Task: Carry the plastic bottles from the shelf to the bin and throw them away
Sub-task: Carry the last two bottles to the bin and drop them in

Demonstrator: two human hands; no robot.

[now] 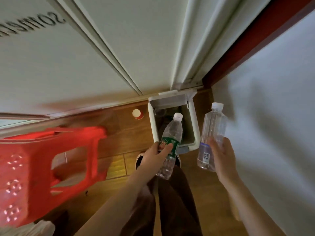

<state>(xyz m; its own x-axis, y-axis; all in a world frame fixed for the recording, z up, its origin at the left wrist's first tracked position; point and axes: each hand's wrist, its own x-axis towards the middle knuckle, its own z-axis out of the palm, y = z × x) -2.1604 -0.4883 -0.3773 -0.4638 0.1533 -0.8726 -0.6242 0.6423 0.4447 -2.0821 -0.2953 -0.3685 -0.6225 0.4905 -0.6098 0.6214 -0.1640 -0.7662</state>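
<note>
A white pedal bin stands on the wooden floor against the wall, its lid up and its dark inside showing. My left hand grips a clear plastic bottle with a green label around its middle; the bottle's white cap end hangs over the bin's opening. My right hand holds a second clear bottle with a white cap upright, just right of the bin and level with its rim. My foot rests on the bin's pedal, partly hidden by the left hand.
A red plastic stool stands close on the left. A small red cup sits on the floor left of the bin. White sliding door panels rise behind, and a white wall runs close along the right.
</note>
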